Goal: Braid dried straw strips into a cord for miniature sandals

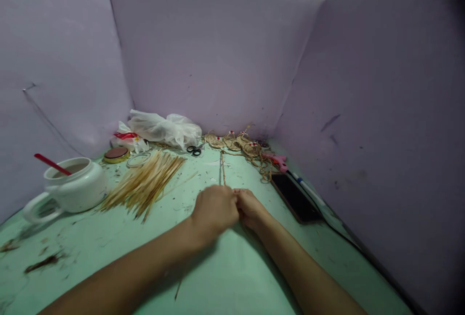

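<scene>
My left hand (216,211) and my right hand (249,206) meet over the middle of the green table, both closed. A thin twisted straw cord (223,172) runs from them away to the back, where it bends right toward a loose tangle of cord (267,167). The near end of the cord goes into my fingers, which hide it. My left hand is slightly blurred and lies over part of the right. Below my left forearm a thin straw tip (178,290) sticks out. Left of the hands lies a fanned bundle of dry straw strips (148,181).
At left stand a white mug (82,191) with a red stick and a round tin (116,155). Behind lie a plastic bag (165,128), black scissors (194,150) and woven straw pieces (232,141). A phone (296,198), pink glue gun (278,161) and cable sit at right. Purple walls enclose the table.
</scene>
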Available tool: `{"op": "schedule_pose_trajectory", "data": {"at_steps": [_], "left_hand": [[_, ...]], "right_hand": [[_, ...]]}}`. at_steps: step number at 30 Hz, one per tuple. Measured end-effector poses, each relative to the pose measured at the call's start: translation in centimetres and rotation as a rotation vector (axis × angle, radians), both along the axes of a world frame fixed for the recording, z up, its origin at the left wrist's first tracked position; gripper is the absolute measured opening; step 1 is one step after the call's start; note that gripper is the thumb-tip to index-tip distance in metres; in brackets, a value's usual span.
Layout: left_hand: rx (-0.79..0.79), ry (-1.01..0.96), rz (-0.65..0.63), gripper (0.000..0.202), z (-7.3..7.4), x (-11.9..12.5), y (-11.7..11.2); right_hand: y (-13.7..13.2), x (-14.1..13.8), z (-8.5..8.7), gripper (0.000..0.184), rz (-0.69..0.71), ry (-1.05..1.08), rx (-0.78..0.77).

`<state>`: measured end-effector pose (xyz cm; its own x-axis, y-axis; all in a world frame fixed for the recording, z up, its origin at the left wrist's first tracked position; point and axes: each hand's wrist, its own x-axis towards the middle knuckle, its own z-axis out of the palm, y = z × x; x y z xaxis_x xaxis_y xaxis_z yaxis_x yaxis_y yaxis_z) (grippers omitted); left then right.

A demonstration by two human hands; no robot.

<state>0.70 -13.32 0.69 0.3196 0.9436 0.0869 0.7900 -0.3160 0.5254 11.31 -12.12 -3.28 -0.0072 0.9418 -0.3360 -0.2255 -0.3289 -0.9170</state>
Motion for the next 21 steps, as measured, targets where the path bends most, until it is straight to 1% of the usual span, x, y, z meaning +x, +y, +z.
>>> {"op": "schedule_pose_trajectory", "data": {"at_steps": [1, 2, 3, 4, 5, 6, 7, 8, 10, 13, 14, 16, 18, 21], "left_hand": [[0.003, -0.064, 0.074, 0.023, 0.2, -0.4, 1.0], [-0.11, -0.137, 0.114, 0.02, 0.3, -0.8, 2.0], [-0.305, -0.228, 0.119, 0.018, 0.1, -1.2, 3.0], [-0.535, -0.314, 0.102, 0.018, -0.2, -1.5, 3.8], [-0.733, -0.402, 0.057, 0.017, -0.6, -1.7, 4.5], [-0.887, -0.48, 0.013, 0.016, -1.1, -1.9, 5.0], [-0.977, -0.54, -0.02, 0.015, -1.6, -1.9, 5.3], [-1.006, -0.578, -0.033, 0.013, -1.9, -1.8, 5.4], [-0.946, -0.565, 0.014, 0.012, -2.3, -1.5, 5.1], [-0.807, -0.385, 0.122, 0.016, -2.2, -1.0, 4.5], [-0.76, -0.329, 0.141, 0.017, -2.2, -0.8, 4.4], [-0.667, -0.279, 0.144, 0.017, -2.4, -0.6, 4.2], [-0.585, -0.301, 0.129, 0.014, -3.1, -0.6, 4.3], [-0.523, -0.34, 0.123, 0.011, -4.2, -0.6, 4.5]], "right_hand": [[0.0, 0.1, 0.0, 0.006, 0.019, -0.016, -0.01], [0.0, 0.2, 0.0, 0.006, 0.046, -0.035, -0.018], [0.0, 0.3, -0.1, 0.007, 0.077, -0.048, -0.019], [0.0, 0.3, -0.1, 0.006, 0.104, -0.054, -0.014], [0.0, 0.4, -0.2, 0.006, 0.12, -0.054, -0.005], [0.1, 0.4, -0.3, 0.005, 0.126, -0.055, 0.01], [0.2, 0.5, -0.4, 0.004, 0.129, -0.071, 0.027], [0.3, 0.5, -0.6, 0.003, 0.131, -0.107, 0.045], [0.6, 0.6, -1.0, 0.003, 0.136, -0.234, 0.094], [0.8, 0.7, -1.5, 0.005, 0.138, -0.54, 0.242], [0.7, 0.8, -1.5, 0.007, 0.134, -0.656, 0.295], [0.4, 0.8, -1.2, 0.012, 0.141, -0.872, 0.38], [-0.2, 0.9, -0.4, 0.016, 0.143, -1.04, 0.395], [-1.1, 0.9, 1.0, 0.016, 0.11, -1.2, 0.331]]}}
